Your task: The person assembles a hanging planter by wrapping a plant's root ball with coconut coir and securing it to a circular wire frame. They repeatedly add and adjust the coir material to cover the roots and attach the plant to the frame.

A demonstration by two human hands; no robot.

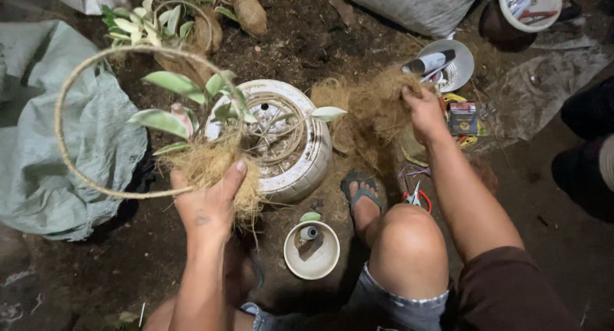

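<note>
One view only, head cam looking down. Left hand (208,200) clenched on a fibre-wrapped plant ball (214,171); thumb up across the front, fingers hidden behind. Plant w/ pale green leaves (167,83) sticks up out of the ball, and a wire hoop (61,110) arcs from it out to the left. Ball sits just in front of a white tyre-shaped pot (300,158), overlapping its near-left edge in the pic (touching or not, can't tell).

Right hand (423,110) reaches fwd, fingers dug into a loose pile of coir (368,104) right of the pot; looks like grasping a tuft, grip partly hidden by fibre.

Small white bowl (311,253) w/ a spool inside sits on the soil near the knees. Red-handled scissors (416,198) beside the sandalled foot (361,193). White plate (457,65) w/ tools beyond the right hand. Grey-green sack (38,171) far left. More wrapped plants (211,24) at top.
</note>
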